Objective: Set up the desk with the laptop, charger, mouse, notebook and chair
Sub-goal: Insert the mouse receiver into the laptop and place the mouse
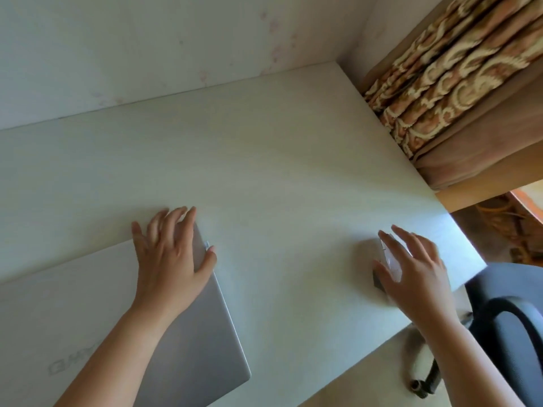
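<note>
- Looking down, I saw the closed silver laptop (123, 312) lying flat on the white surface (264, 160), at its near-left part.
- My left hand (173, 257) lay on the laptop's far-right corner w/ fingers spread, thumb over the right edge.
- My right hand (417, 274) sat over the mouse (388, 259) near the surface's right edge, fingers loosely spread, thumb against its left side; couldn't tell if it really gripped.
- Dark chair (511, 312) stood just beside the surface's near-right corner.
- Patterned curtain (458, 74) hung beyond the right edge.
</note>
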